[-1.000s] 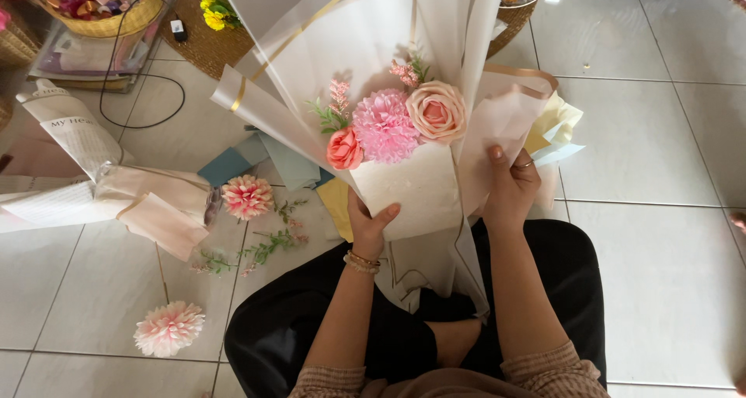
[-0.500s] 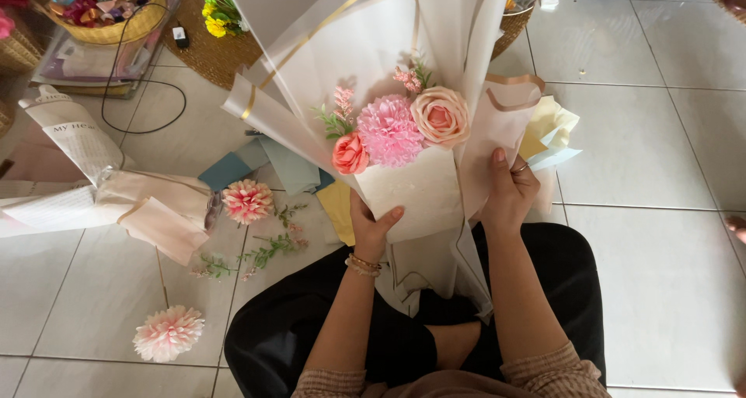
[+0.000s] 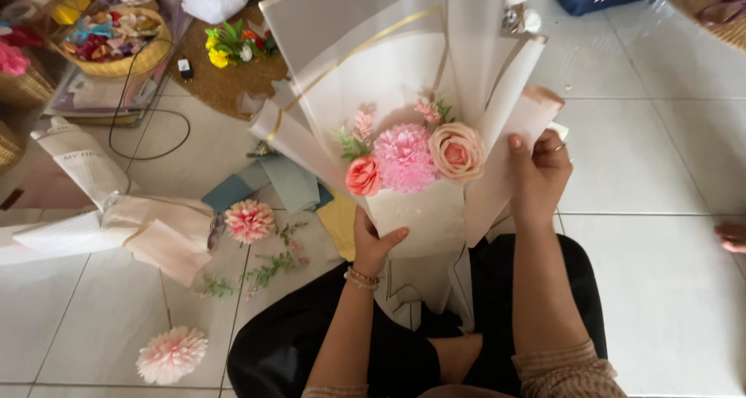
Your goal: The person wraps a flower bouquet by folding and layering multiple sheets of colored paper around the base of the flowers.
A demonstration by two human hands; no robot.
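Right now both hands are clamped on the same thing — a tall bouquet of pink and peach paper flowers wrapped in translucent white sheets with a gold edge line (image 3: pixel 404 157), held upright over the person's lap. The left hand (image 3: pixel 373 243) pinches the wrap low at the neck, thumb across the cream front panel, a beaded bracelet at the wrist. The right hand (image 3: pixel 538 173) sits higher on the right side, fingers closed over the edge of a pale pink outer sheet (image 3: pixel 505 173), a ring showing on one finger.

To do this well, I judge the low grip should stay firm so the stems do not twist, while the upper hand eases the side sheet flat against the blooms without creasing it — the paper looks stiff and would likely hold any fold.

Left of the knees on the white tiled floor (image 3: pixel 660 289) lie a loose pink carnation-like flower head (image 3: pixel 249 220), sprigs of greenery just beside it, and another pale pink flower head (image 3: pixel 171 354) nearer. Further left sits a rolled bundle of white and blush wrapping paper (image 3: pixel 116 219). Far left stands a woven yellow basket of coloured scraps (image 3: pixel 116 45).
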